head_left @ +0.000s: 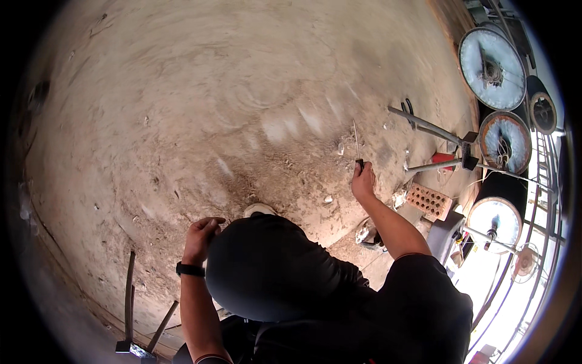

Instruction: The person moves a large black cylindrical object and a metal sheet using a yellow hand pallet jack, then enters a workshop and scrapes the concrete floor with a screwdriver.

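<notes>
My right hand (364, 181) is closed around the dark handle of a thin, long-shafted screwdriver (356, 139). The metal shaft points away from me, over the dusty floor. My left hand (203, 235) is beside my bent, black-clothed knee (260, 267), with its fingers curled together. Whatever is between those fingers, if anything, is too small to make out. A dark band (190, 269) circles my left wrist. A pale shoe tip (259, 210) shows just beyond the knee.
Metal legs of a stand (433, 127) reach in at the right, near a perforated brick (428, 201) and a red object (443, 160). Large round drum ends (492, 70) line the right side. More metal legs (130, 297) stand at lower left. Loose dirt and scraps litter the floor (200, 121).
</notes>
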A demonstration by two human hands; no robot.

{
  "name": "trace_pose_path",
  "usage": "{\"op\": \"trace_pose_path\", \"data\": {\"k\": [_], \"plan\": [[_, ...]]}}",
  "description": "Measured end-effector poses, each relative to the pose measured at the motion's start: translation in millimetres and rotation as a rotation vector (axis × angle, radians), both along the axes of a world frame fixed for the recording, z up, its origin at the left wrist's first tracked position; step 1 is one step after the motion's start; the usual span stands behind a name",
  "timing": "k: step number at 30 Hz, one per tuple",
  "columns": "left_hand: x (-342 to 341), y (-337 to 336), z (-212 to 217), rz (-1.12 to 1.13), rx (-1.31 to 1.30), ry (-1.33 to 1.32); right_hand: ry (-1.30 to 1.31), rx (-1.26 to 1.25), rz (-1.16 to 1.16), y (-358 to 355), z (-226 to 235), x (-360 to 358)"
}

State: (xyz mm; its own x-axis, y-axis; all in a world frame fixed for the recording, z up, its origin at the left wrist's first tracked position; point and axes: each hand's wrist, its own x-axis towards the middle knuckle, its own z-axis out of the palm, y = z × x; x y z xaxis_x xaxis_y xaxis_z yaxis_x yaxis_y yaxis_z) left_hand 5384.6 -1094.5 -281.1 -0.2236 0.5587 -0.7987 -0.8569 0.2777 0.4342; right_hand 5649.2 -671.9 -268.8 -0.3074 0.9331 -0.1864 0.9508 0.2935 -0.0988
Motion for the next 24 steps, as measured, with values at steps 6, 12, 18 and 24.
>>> {"op": "trace_pose_path", "data": {"k": [6,12,18,24], "plan": [[-5.9,6.9,6.5,-0.040,-0.039,0.031,0.053,-0.046,0.150,-28.8,5.7,25.0],[-3.0,13.9,8.4,-0.039,-0.035,0.012,0.109,-0.149,0.292,-75.1,20.3,46.9],[3.3,31.8,17.5,-0.018,-0.087,0.009,0.032,-0.200,0.274,-68.4,27.2,50.0],[-6.3,59.9,29.0,0.024,-0.045,0.036,0.079,-0.216,0.432,-77.4,46.2,28.8]]}}
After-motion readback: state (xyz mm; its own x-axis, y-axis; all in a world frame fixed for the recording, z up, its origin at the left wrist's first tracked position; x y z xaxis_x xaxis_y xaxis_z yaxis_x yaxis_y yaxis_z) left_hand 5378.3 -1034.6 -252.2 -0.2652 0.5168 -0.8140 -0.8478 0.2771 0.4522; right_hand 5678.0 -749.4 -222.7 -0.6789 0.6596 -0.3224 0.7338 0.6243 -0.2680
